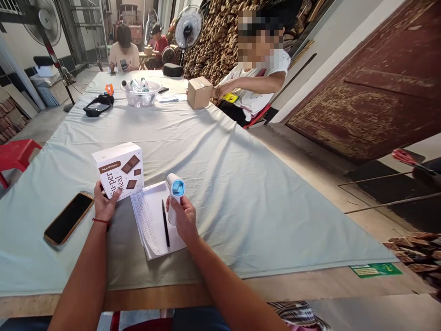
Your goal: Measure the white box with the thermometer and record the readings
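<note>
Held white box (121, 171) on or just over bench (248, 216) in half-closed left hand (104, 202), thermometer (174, 209) above papers (151, 227) in closed right hand (185, 218). Seemed light and stiff; were best gripped by sides and handle.

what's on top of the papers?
A black pen lies on the papers. The right hand, holding a white handheld device, blocks part of their right side; anything there can't be seen.

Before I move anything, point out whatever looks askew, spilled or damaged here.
The papers under the pen lie askew, their edges not lined up, and the cloth is creased. Off to the right, the red door looks damaged: its paint is patchy and worn. I see no spill.
</note>
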`<state>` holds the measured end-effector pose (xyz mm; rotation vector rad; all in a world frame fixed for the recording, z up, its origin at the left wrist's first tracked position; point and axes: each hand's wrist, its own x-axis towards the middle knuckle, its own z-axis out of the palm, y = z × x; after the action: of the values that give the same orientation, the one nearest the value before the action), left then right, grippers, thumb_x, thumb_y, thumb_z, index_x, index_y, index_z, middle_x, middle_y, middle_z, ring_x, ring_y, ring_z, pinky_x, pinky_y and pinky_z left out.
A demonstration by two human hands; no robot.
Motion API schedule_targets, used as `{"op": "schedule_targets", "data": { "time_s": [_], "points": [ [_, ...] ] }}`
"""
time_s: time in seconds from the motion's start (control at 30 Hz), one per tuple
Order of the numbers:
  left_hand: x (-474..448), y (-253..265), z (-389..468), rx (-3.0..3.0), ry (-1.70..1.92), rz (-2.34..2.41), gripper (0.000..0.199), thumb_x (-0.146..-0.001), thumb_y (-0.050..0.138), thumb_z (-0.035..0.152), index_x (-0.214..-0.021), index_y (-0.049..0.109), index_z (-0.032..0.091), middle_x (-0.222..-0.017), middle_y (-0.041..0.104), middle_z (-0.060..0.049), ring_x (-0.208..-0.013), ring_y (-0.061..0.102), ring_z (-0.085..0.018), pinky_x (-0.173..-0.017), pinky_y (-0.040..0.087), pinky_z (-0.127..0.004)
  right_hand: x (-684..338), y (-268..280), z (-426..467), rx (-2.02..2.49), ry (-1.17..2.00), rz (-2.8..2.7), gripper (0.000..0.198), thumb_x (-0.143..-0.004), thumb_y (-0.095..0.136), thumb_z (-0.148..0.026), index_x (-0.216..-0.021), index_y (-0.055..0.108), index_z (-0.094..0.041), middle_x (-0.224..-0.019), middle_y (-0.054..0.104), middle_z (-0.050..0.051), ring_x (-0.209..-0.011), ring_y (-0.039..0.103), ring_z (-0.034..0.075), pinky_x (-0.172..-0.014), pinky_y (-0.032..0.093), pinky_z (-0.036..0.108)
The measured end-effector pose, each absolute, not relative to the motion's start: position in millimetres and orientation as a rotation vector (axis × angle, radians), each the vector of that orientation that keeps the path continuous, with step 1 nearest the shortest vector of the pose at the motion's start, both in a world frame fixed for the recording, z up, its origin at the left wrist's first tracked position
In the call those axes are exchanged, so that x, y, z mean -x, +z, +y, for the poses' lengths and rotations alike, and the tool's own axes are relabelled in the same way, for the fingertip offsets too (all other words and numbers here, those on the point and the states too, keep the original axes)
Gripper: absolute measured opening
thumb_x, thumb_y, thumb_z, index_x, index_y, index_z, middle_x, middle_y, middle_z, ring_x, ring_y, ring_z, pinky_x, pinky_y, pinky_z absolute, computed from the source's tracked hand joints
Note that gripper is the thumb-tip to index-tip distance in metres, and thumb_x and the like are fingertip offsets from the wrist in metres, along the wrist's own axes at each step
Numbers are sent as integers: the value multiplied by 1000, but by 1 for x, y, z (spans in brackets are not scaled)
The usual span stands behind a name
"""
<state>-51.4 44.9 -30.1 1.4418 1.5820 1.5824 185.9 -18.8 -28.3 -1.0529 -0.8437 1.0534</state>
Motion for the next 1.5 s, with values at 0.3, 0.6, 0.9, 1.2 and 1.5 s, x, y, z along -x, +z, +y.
{"op": "schedule_targets", "data": {
  "time_s": [0.3,0.6,0.9,1.2,1.5],
  "points": [
    [58,-42,53,-1507,1612,1647,72,-67,82,40,-129,52,19,-121,62,-12,-121,57,-32,-106,46,-48,-191,-31,-16,1099,1019,-847,41,-74,70,-60,-80,59,-21,-67,58,-1,-62,52,14,-62,45,28],
    [53,-49,53,-1599,1705,1738,87,-67,81,35,-142,41,14,-134,50,-19,-132,46,-36,-115,36,-50,-239,-58,-2,1908,134,-1479,38,-79,66,-41,-108,68,-17,-111,62,15,-102,58,29,-86,47,41],
    [36,-24,34,-2068,2058,1821,44,-82,67,31,-119,49,15,-109,53,-13,-95,52,-24,-81,50,-40,-211,-46,-20,1720,74,-1841,29,-90,59,-34,-112,66,-18,-86,70,9,-80,64,23,-75,47,32],
    [18,-29,26,-2440,1121,1234,17,-87,64,33,-98,65,21,-95,65,-5,-90,64,-20,-85,53,-37,-206,-52,-15,1279,688,-1624,33,-87,43,-22,-111,66,-21,-84,67,4,-77,64,18,-75,52,30],
    [11,-27,20,-2440,452,1333,58,-61,87,38,-111,62,21,-133,53,-13,-126,50,-36,-110,36,-55,-193,-56,-26,1121,976,-1263,34,-92,52,-55,-96,62,-23,-63,50,-3,-56,48,13,-57,45,27]
  ]
}}
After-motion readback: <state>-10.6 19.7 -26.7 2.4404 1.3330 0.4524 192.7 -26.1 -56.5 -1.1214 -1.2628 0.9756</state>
